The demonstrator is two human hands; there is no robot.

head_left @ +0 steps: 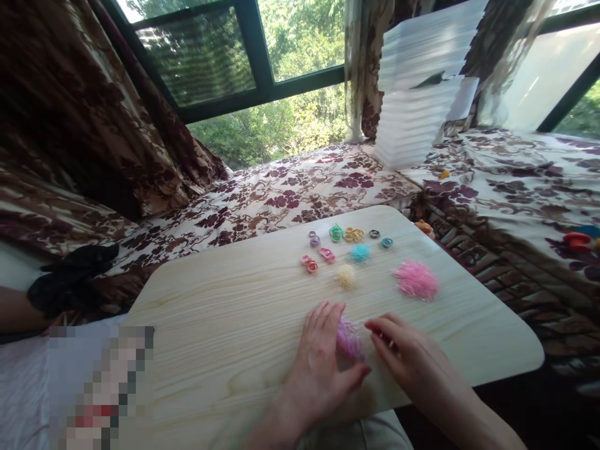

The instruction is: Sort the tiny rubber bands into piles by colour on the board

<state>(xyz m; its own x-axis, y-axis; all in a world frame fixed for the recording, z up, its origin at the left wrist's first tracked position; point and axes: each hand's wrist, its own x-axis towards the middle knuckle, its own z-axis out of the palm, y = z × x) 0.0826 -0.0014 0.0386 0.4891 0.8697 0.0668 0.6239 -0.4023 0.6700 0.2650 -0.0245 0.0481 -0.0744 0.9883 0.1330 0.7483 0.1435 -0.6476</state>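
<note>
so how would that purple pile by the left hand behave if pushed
The purple pile would probably squash, since it looks like thin, loose strands. It's likely light, being small beside the left hand. A push might spread it over the tabletop, as no container shows around it.

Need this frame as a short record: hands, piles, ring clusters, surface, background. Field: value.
left_hand: left hand curved beside purple pile, thumb spread
right_hand: right hand just right of that pile, fingertips drawn close; anything held is unclear
other_piles: pink pile, cream pile, blue pile
ring_clusters: green rings, yellow rings, others along the far side
surface: wood-grain table
background: white stack, floral cloth, window
</note>
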